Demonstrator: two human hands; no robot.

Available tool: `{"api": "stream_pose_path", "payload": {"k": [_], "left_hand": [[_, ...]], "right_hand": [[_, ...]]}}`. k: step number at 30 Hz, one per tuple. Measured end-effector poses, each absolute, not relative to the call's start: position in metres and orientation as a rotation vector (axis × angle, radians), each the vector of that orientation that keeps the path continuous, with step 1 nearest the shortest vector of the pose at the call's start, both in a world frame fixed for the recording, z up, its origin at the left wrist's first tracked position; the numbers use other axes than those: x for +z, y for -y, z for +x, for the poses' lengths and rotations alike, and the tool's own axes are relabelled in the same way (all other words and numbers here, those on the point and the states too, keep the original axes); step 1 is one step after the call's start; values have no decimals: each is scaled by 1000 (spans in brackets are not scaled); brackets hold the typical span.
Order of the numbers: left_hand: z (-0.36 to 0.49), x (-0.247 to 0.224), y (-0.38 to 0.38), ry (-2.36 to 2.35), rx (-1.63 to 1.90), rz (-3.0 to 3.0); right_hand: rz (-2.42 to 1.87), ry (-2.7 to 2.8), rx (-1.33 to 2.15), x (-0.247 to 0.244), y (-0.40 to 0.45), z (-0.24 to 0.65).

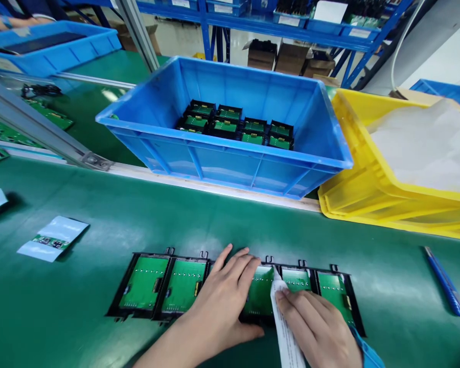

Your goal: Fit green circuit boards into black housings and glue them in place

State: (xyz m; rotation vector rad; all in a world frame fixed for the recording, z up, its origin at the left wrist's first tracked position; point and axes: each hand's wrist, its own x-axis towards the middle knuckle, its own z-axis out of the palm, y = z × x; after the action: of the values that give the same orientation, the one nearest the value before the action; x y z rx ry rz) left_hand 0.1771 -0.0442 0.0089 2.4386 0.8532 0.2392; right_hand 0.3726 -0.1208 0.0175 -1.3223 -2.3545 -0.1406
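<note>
A long black plastic frame (pixel 161 286) lies on the table, with green circuit boards (pixel 147 278) in its row of compartments. My left hand (pixel 224 294) spans its middle, fingers over the far edge and thumb at the near edge, hiding part of the boards. In my right hand (pixel 318 327) is a white tube with printed text (pixel 284 327), gripped in closed fingers. The tube tilts, its pointed nozzle down at the divider right of the left hand. White material shows at some board corners.
Behind the frame, a blue bin (pixel 226 158) holds several similar black-framed boards (pixel 226 125). A yellow bin (pixel 398 199) with white sheets (pixel 425 143) stands right. A blue cutter knife (pixel 446 283) lies right, a small wrapped board (pixel 53 239) left. A person's arm (pixel 19 21) shows far left.
</note>
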Motion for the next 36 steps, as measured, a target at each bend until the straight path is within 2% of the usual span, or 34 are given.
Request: {"api": "stream_pose_path", "payload": {"k": [9, 28, 36], "left_hand": [[177, 7, 45, -856, 279, 2427], [177, 10, 44, -857, 290, 2421], [176, 8, 44, -853, 311, 2420]], "right_hand": [[-1291, 2380, -159, 28, 115, 371], [-1323, 2369, -179, 18, 123, 370], [-1289, 2437, -214, 35, 114, 367]]}}
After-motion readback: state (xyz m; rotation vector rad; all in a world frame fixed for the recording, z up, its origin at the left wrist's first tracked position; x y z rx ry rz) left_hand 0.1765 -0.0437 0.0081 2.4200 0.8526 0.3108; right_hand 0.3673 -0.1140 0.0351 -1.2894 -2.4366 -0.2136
